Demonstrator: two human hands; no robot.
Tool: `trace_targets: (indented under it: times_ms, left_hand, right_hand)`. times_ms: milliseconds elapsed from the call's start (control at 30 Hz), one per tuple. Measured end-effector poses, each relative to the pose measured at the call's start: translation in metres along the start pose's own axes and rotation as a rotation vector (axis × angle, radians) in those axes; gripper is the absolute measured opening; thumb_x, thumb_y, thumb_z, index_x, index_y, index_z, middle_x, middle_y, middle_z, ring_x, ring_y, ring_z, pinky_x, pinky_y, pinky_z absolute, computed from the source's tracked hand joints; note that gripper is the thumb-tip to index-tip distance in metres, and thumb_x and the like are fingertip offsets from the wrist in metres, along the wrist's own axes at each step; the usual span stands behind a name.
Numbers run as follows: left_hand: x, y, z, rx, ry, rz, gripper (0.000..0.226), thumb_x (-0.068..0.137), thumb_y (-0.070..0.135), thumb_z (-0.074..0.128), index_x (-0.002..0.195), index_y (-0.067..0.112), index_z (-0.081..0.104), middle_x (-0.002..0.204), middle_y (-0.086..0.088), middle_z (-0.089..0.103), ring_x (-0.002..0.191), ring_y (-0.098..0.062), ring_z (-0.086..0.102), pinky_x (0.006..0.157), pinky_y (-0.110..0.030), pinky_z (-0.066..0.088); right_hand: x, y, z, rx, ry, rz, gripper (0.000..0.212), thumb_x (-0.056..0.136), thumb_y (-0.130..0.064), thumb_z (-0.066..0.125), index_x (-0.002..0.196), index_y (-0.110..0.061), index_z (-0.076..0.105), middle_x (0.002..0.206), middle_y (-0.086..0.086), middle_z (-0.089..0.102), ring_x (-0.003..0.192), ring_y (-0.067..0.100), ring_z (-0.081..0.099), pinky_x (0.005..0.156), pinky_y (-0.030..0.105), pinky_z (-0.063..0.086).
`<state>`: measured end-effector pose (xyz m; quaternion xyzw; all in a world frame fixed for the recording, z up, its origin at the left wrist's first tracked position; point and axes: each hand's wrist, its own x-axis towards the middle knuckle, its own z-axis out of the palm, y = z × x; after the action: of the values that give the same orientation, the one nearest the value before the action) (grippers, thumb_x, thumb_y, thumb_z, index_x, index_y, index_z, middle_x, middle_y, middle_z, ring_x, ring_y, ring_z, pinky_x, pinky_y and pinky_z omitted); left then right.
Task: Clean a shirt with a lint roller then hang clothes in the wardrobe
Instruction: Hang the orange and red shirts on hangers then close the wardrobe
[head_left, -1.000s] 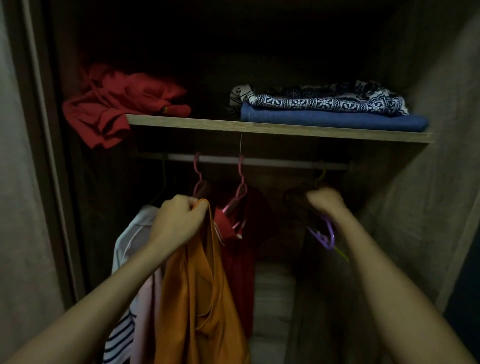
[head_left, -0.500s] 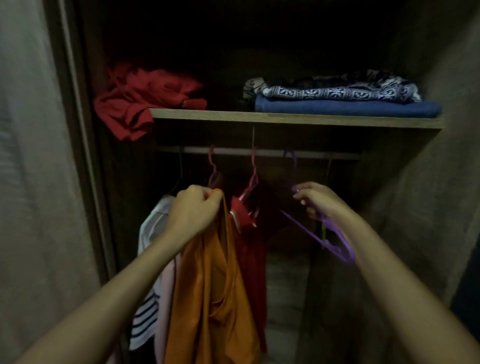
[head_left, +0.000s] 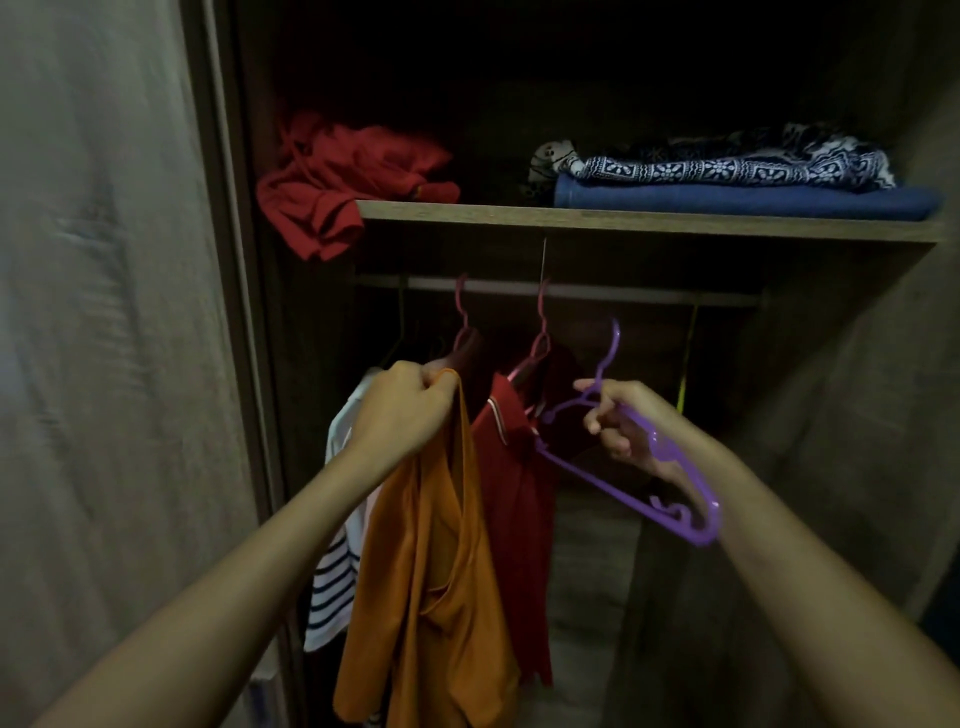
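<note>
The orange garment (head_left: 431, 561) hangs from the left hand (head_left: 402, 410), whose fist is clenched around the bunched top edge of the fabric, just below the wardrobe rail (head_left: 571, 291). The cloth falls straight down from that grip in front of the lower half of the wardrobe. The right hand (head_left: 623, 421) is closed around the neck of a purple hanger (head_left: 660, 483), fingers curled over the plastic just under its hook; the hanger is tilted, hook pointing up toward the rail but clear of it, its far shoulder dropping down along the right forearm.

Just right of the orange garment a dark red shirt (head_left: 514, 499) hangs from a pink hanger (head_left: 540, 332) hooked on the rail. A second pink hanger hook (head_left: 462, 317) sits on the rail above the left hand. Behind the left wrist hangs a white garment with dark stripes (head_left: 332, 577); its hanger is lost in the shadow, possibly a thin dark one.

Above the rail runs a wooden shelf (head_left: 623, 221). A crumpled red cloth (head_left: 343, 182) lies at its left end, spilling over the edge. At the right end a folded blue cloth (head_left: 737, 200) lies under a folded navy and white patterned cloth (head_left: 727, 166).
</note>
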<state>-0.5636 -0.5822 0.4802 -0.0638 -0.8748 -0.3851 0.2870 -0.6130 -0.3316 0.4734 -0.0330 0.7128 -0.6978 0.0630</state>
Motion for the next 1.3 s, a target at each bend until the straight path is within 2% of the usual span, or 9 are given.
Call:
trace_targets:
  times_ms: [167, 333, 433, 533, 633, 733, 800, 1000, 1300]
  left_hand:
    - [0.001, -0.009, -0.005, 0.116, -0.024, -0.036, 0.045, 0.093, 0.032, 0.048, 0.051, 0.016, 0.044, 0.047, 0.002, 0.042, 0.04, -0.01, 0.038, 0.04, -0.022, 0.027]
    - [0.004, -0.02, -0.002, 0.323, -0.145, -0.126, 0.035, 0.09, 0.034, 0.047, 0.063, 0.012, 0.051, 0.06, -0.001, 0.051, 0.054, -0.016, 0.047, 0.047, -0.027, 0.028]
    - [0.001, -0.023, 0.0, 0.514, -0.274, -0.106, 0.032, 0.092, 0.034, 0.048, 0.071, 0.01, 0.053, 0.067, -0.001, 0.05, 0.068, -0.02, 0.053, 0.054, -0.029, 0.033]
    - [-0.002, -0.028, -0.004, 0.611, -0.484, -0.148, 0.029, 0.095, 0.034, 0.049, 0.09, 0.009, 0.061, 0.081, -0.004, 0.058, 0.074, -0.016, 0.054, 0.058, -0.024, 0.037]
    - [-0.01, -0.036, -0.008, 0.431, -0.71, -0.325, 0.025, 0.096, 0.034, 0.05, 0.091, 0.011, 0.059, 0.08, -0.003, 0.057, 0.066, -0.012, 0.052, 0.055, -0.022, 0.041]
    - [-0.023, -0.042, -0.011, -0.248, -0.624, -0.59, 0.024, 0.097, 0.017, 0.047, 0.075, 0.013, 0.057, 0.058, 0.0, 0.054, 0.052, -0.01, 0.05, 0.054, -0.029, 0.043]
    - [-0.027, -0.046, -0.013, -0.53, -0.549, -0.708, 0.023, 0.096, 0.011, 0.044, 0.077, 0.009, 0.057, 0.062, -0.004, 0.056, 0.057, -0.014, 0.055, 0.059, -0.03, 0.05]
    - [-0.024, -0.038, -0.01, -0.488, -0.539, -0.748, 0.019, 0.095, 0.013, 0.046, 0.1, 0.004, 0.062, 0.077, -0.011, 0.069, 0.065, -0.019, 0.066, 0.064, -0.031, 0.058]
    - [-0.025, -0.02, -0.006, -0.623, -0.526, -0.671, 0.023, 0.096, 0.006, 0.043, 0.084, 0.003, 0.063, 0.058, -0.007, 0.067, 0.048, -0.014, 0.063, 0.049, -0.025, 0.057]
  right_hand:
    - [-0.011, 0.001, 0.008, -0.276, -0.07, -0.081, 0.019, 0.095, -0.024, 0.054, 0.106, -0.011, 0.062, 0.045, 0.006, 0.057, 0.025, 0.011, 0.038, 0.029, 0.013, 0.027]
    - [-0.027, 0.008, 0.019, -0.546, -0.129, -0.048, 0.02, 0.1, -0.034, 0.045, 0.092, -0.019, 0.054, 0.073, 0.016, 0.068, 0.037, 0.014, 0.056, 0.037, 0.019, 0.039]
    - [-0.027, 0.021, 0.015, -0.878, -0.135, -0.171, 0.022, 0.097, -0.04, 0.051, 0.082, -0.028, 0.061, 0.098, 0.003, 0.067, 0.09, 0.012, 0.067, 0.069, 0.025, 0.05]
    - [-0.032, 0.025, 0.014, -1.038, -0.171, -0.386, 0.021, 0.091, -0.043, 0.059, 0.072, -0.036, 0.063, 0.143, -0.002, 0.05, 0.138, 0.014, 0.035, 0.109, 0.033, 0.033]
    - [-0.037, 0.029, 0.015, -0.922, -0.097, -0.576, 0.033, 0.095, -0.037, 0.056, 0.066, -0.021, 0.057, 0.064, -0.012, 0.063, 0.066, -0.007, 0.055, 0.067, 0.022, 0.042]
    - [-0.033, 0.034, 0.014, -0.686, 0.086, -0.589, 0.037, 0.098, -0.029, 0.051, 0.062, -0.019, 0.051, 0.046, -0.003, 0.052, 0.04, 0.002, 0.047, 0.048, 0.027, 0.037]
    - [-0.032, 0.034, 0.016, -0.376, 0.19, -0.477, 0.036, 0.099, -0.029, 0.049, 0.065, -0.019, 0.048, 0.048, 0.001, 0.046, 0.035, 0.007, 0.039, 0.042, 0.022, 0.029]
    - [-0.049, 0.024, 0.06, 0.686, 0.149, -0.28, 0.041, 0.081, -0.053, 0.063, 0.063, -0.022, 0.042, 0.048, -0.004, 0.036, 0.035, 0.005, 0.028, 0.034, 0.016, 0.022]
    - [-0.077, 0.02, 0.127, 0.933, 0.402, -0.622, 0.046, 0.097, -0.036, 0.048, 0.053, -0.024, 0.043, 0.046, -0.004, 0.035, 0.038, 0.009, 0.03, 0.036, 0.019, 0.02]
